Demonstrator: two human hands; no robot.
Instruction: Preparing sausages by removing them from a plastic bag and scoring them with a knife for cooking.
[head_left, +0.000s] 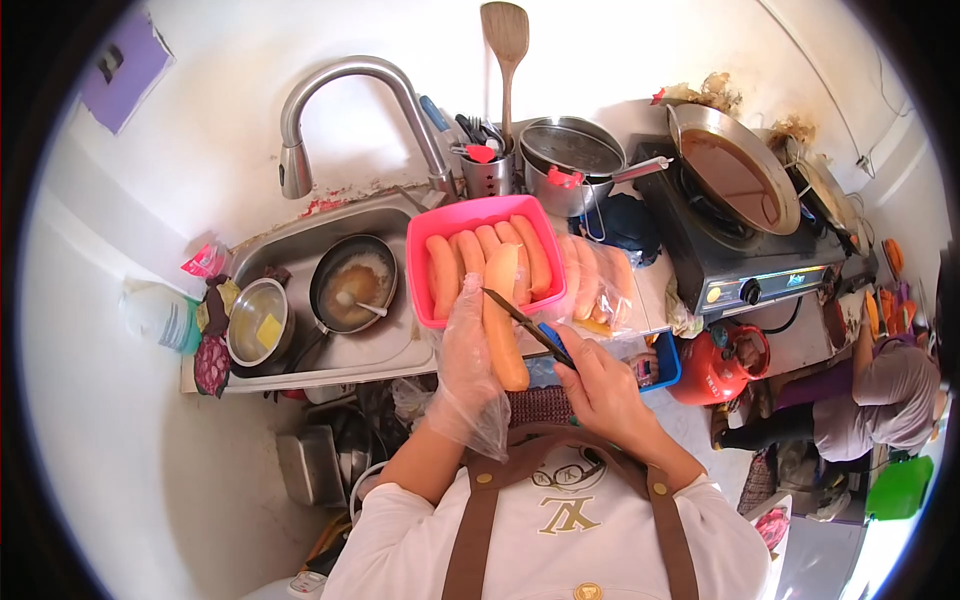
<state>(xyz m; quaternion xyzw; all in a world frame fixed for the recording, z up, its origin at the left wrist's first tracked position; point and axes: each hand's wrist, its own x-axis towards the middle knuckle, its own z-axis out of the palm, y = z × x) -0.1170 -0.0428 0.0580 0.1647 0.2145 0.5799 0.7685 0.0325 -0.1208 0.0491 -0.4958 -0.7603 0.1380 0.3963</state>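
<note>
My left hand (463, 352), in a clear plastic glove, holds a large peach-coloured sausage (501, 330) upright in front of me. In my bare right hand (600, 382) is a knife (525, 319) with a dark blade and a blue and black handle; its blade lies across or close beside the sausage's upper half, and whether it touches cannot be told. Just beyond both hands, a pink plastic container (415, 262) holds several similar sausages (532, 251). To its right, more sausages (600, 277) lie in a clear plastic bag on the counter.
A steel sink (300, 240) at left holds a frying pan (354, 283) and a steel bowl (259, 322). Right of a steel pot (566, 191), a wide pan of brown liquid (731, 176) sits on a gas stove (765, 262). A red gas cylinder (716, 375) stands below; another person (870, 397) is at far right.
</note>
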